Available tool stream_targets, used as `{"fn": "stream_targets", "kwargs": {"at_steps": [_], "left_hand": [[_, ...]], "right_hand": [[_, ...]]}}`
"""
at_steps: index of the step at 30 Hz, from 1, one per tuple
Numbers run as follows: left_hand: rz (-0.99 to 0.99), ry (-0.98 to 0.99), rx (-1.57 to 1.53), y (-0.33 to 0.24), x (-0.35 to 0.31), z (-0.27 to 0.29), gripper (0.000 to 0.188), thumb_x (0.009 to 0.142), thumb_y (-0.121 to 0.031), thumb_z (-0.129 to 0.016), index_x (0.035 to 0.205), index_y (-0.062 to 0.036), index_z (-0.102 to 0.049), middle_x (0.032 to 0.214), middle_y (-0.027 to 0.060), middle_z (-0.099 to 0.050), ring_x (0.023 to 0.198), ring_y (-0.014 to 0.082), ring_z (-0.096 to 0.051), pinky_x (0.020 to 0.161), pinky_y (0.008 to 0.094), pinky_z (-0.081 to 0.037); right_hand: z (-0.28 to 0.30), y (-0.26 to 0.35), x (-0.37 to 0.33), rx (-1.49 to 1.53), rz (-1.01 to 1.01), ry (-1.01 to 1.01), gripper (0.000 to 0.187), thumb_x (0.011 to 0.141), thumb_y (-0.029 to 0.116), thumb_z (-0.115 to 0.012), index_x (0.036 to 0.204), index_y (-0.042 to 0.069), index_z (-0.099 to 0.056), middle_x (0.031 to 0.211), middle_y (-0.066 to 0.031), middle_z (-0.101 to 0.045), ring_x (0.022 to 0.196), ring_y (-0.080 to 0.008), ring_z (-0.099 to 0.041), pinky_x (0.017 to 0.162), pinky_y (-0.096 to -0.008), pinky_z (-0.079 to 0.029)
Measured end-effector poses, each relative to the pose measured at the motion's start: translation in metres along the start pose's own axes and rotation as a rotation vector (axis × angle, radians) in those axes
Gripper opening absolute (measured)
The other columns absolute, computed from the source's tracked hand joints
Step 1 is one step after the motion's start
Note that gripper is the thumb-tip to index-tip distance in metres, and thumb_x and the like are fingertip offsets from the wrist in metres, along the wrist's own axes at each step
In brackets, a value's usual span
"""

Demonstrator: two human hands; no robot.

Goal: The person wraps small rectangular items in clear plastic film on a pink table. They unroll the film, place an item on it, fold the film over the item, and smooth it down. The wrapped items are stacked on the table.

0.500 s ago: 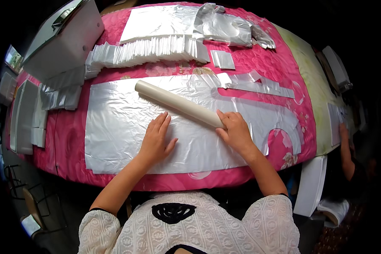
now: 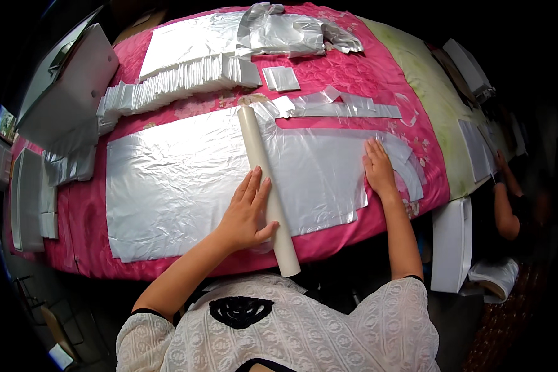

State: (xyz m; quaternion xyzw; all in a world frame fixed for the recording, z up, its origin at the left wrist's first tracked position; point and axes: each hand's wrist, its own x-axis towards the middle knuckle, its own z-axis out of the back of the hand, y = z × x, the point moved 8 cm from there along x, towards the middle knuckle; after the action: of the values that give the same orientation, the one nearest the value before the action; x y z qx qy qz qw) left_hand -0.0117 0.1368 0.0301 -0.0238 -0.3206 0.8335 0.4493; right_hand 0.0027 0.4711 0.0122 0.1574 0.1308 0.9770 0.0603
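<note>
"Left hand (image 2: 247,212) and right hand (image 2: 379,168): both open?"

"Yes, the left spread against the pale tube (image 2: 260,152), the right flat on the silvery sheet's (image 2: 167,180) right part."

"Where's the tube?"

"Across the sheet, near end past the pink cloth's (image 2: 347,74) edge."

"How far along?"

"Packets (image 2: 180,77) stand folded, far left; this sheet lies spread, unfolded."

pink cloth (image 2: 80,217): widely spread, with a flower pattern.
folded packets (image 2: 173,84): silvery white, standing in one long, dense row.
small packets (image 2: 281,79): just beside the row's right end.
white box (image 2: 77,87): placed at the far left corner.
yellow-green cloth (image 2: 409,68): lying right of the pink one.
another person's arm (image 2: 506,214): at the dark right side.
</note>
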Motion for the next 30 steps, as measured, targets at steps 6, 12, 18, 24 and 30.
{"fn": "stream_targets", "kwargs": {"at_steps": [6,12,18,24,30], "left_hand": [[-0.013,0.026,0.035,-0.009,0.006,-0.005,0.082,0.077,-0.044,-0.052,0.139,0.0016,-0.023,0.146,0.0285,-0.011,0.135,0.0439,-0.013,0.109,0.0469,-0.016],[-0.021,-0.021,-0.039,-0.013,0.007,0.003,0.078,0.078,-0.037,-0.056,0.138,0.0007,-0.024,0.145,0.0268,-0.015,0.133,0.0416,-0.019,0.107,0.0456,-0.021],[0.503,-0.086,-1.123,-0.007,-0.003,0.005,0.047,0.084,-0.018,-0.060,0.124,0.0003,-0.042,0.116,0.0154,-0.052,0.101,0.0203,-0.054,0.085,0.0321,-0.044],[0.896,-0.007,-1.202,0.078,-0.065,0.049,0.017,0.084,-0.016,-0.062,0.093,-0.0020,-0.062,0.083,0.0067,-0.066,0.071,0.0133,-0.063,0.063,0.0263,-0.050],[1.098,-0.085,-0.899,0.160,-0.151,0.131,0.018,0.083,-0.010,-0.058,0.097,0.0007,-0.060,0.080,0.0076,-0.066,0.067,0.0103,-0.060,0.058,0.0222,-0.045]], "right_hand": [[0.043,-0.089,-0.008,-0.107,-0.241,-0.188,0.029,0.086,0.017,-0.051,0.106,0.000,-0.063,0.113,-0.0161,-0.060,0.105,-0.0312,-0.056,0.092,-0.0358,-0.043],[0.070,0.015,-0.008,0.007,-0.113,-0.360,0.010,0.069,0.008,-0.066,0.073,0.004,-0.058,0.084,-0.0083,-0.064,0.081,-0.0267,-0.060,0.072,-0.0370,-0.046],[0.033,0.219,-0.031,0.780,-0.032,0.160,0.018,0.071,0.003,-0.067,0.084,0.001,-0.056,0.073,-0.0067,-0.059,0.067,-0.0149,-0.059,0.065,-0.0272,-0.046],[0.045,0.299,-0.074,0.689,0.404,0.208,0.030,0.071,0.016,-0.072,0.095,0.002,-0.058,0.102,-0.0108,-0.060,0.090,-0.0276,-0.059,0.072,-0.0343,-0.048],[0.019,0.241,-0.106,0.088,-0.098,0.536,0.048,0.065,0.046,-0.075,0.078,0.003,-0.058,0.075,-0.0096,-0.064,0.069,-0.0237,-0.063,0.057,-0.0339,-0.047]]}}
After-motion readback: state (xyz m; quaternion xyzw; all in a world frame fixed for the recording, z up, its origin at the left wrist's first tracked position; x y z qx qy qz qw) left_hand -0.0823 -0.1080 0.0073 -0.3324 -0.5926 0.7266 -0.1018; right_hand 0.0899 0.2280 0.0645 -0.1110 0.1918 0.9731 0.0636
